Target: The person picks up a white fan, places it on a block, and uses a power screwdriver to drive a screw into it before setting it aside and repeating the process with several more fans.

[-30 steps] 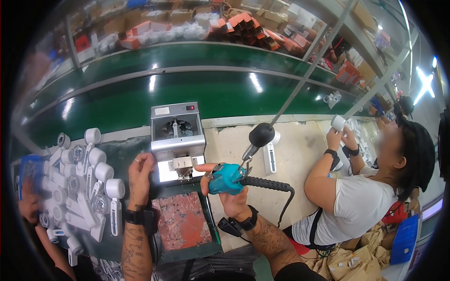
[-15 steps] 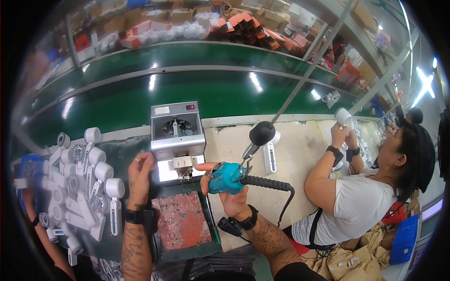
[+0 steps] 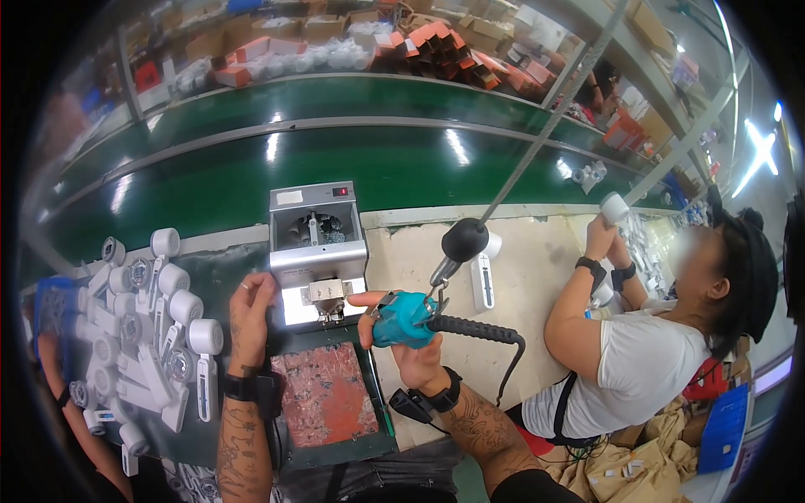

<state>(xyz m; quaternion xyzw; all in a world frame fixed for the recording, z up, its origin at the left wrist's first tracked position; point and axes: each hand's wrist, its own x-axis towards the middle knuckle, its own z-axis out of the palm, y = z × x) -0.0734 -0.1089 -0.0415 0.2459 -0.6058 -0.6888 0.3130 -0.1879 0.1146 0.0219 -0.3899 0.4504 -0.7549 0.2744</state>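
My right hand is wrapped round a teal electric screwdriver, its forefinger stretched along the front. The tool hangs by a metal hook from a cable with a black bulb-shaped weight, and a coiled black cord leaves its rear. Its tip points toward the outlet of a grey screw feeder; I cannot tell whether they touch. Loose screws lie inside the feeder's open tray. My left hand rests, fingers curled, against the feeder's left side, with nothing visible in it. A worn red mat lies between my forearms.
White long-handled round-headed parts are heaped at the left, by a co-worker's arm. One white part lies on the beige board. At right a co-worker holds another. Beyond runs a green conveyor.
My hands and the screwdriver have hardly moved. The co-worker at right has shifted hands and head slightly, and the one at left has drawn a hand back.
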